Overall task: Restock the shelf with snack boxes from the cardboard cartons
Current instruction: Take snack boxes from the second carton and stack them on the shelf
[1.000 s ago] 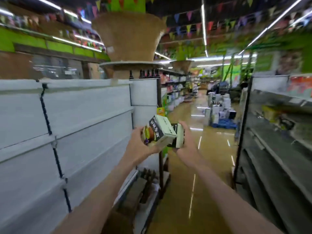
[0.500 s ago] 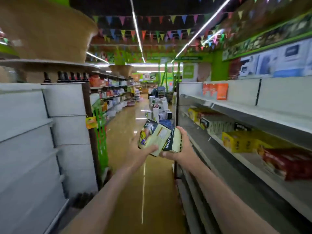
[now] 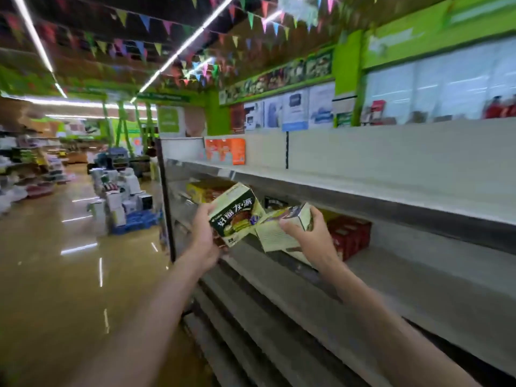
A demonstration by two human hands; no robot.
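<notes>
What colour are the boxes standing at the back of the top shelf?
Orange boxes, with some paler print too blurred to read; the head view, the only one, shows them.

We take the shelf (image 3: 349, 188) as our landmark; it runs along our right. In front of its middle tier, our left hand (image 3: 205, 236) holds one box (image 3: 237, 216) and our right hand (image 3: 310, 234) holds a second box (image 3: 282, 230) just right of it, the two boxes touching. Behind them on that tier lie packs (image 3: 349, 236), with cartons (image 3: 203, 189) farther along. Packets (image 3: 225, 151) stand on the top tier. Left of the shelf, down the aisle, a pallet (image 3: 136, 220) carries stacked goods (image 3: 120, 191).
</notes>
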